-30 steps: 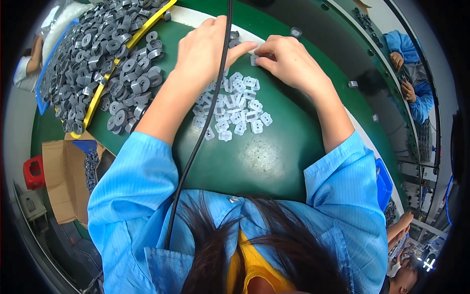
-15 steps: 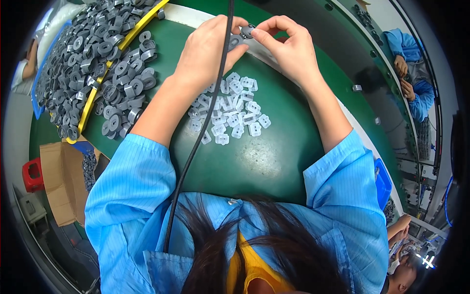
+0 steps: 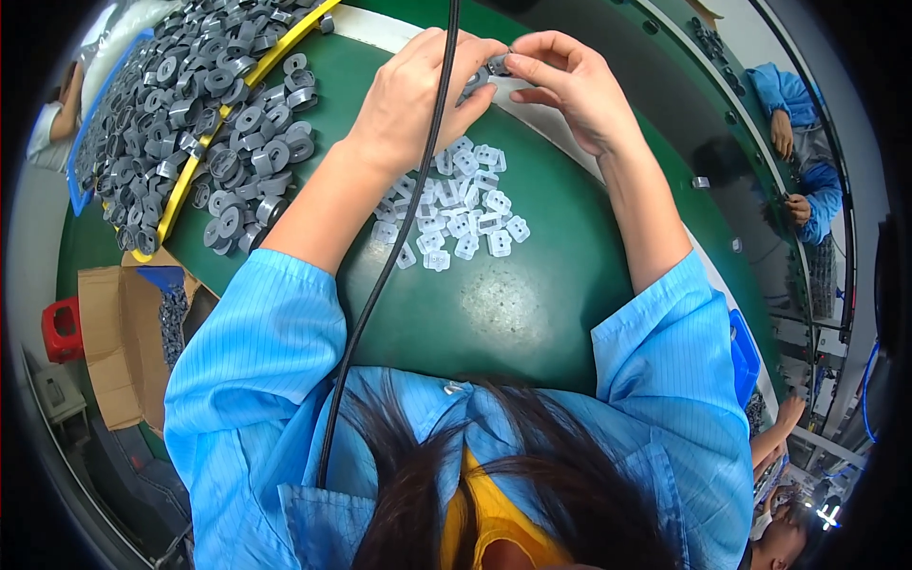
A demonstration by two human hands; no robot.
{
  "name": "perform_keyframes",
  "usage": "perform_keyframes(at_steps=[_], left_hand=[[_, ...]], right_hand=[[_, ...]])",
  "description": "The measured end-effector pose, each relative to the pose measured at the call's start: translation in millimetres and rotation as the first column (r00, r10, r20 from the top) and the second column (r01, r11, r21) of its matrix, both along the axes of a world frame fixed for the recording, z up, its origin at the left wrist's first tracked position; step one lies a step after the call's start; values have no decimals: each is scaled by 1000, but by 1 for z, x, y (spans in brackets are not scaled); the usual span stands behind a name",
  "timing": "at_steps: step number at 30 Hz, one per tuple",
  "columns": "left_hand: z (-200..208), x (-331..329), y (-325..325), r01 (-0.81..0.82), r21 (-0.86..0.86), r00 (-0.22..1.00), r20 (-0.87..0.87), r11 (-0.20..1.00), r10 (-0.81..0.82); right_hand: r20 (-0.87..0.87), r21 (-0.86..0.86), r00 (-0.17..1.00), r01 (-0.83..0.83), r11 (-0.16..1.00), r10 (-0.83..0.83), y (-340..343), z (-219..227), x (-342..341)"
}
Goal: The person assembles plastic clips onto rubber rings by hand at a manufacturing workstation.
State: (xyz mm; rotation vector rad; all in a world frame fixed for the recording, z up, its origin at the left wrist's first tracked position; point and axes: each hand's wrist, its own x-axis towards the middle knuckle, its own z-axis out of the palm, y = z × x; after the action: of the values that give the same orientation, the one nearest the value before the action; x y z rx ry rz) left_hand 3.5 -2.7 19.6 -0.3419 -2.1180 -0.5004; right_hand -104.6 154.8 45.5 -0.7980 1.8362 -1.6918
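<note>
Grey part (image 3: 496,65) at twelve o'clock, between my hands. Left hand (image 3: 410,100) curled nearly closed round it, thumb on near side. Right hand (image 3: 581,95): thumb and forefinger almost together at its three-o'clock edge, other fingers loosely bent; gripping or only touching, can't tell. Clear pieces (image 3: 458,226) scattered at six o'clock from part. Grey pile (image 3: 152,138) at ten o'clock, beside yellow strip (image 3: 179,195).

A black cable (image 3: 383,285) is seen down mid-frame, an open carton (image 3: 112,344) and a red object (image 3: 63,332) at left, a blue bin (image 3: 746,356) at lower right.
</note>
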Motion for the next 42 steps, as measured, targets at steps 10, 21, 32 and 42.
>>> perform_keyframes(at_steps=[10, 21, 32, 42], left_hand=[[4, 0, 2, 54, -41, 999, 7, 998, -54], [8, 11, -4, -37, -73, 982, 181, 997, 50], [16, 15, 2, -90, -73, 983, 156, 993, 101], [22, 14, -8, -5, -125, 991, 131, 992, 21]], right_hand=[[162, -2, 977, -137, 991, 135, 10, -6, -20], [-49, 132, 987, -146, 980, 154, 8, 12, -4], [-9, 20, 990, -140, 990, 140, 9, 11, -5], [-355, 104, 934, -11, 995, 47, 2, 14, 17]])
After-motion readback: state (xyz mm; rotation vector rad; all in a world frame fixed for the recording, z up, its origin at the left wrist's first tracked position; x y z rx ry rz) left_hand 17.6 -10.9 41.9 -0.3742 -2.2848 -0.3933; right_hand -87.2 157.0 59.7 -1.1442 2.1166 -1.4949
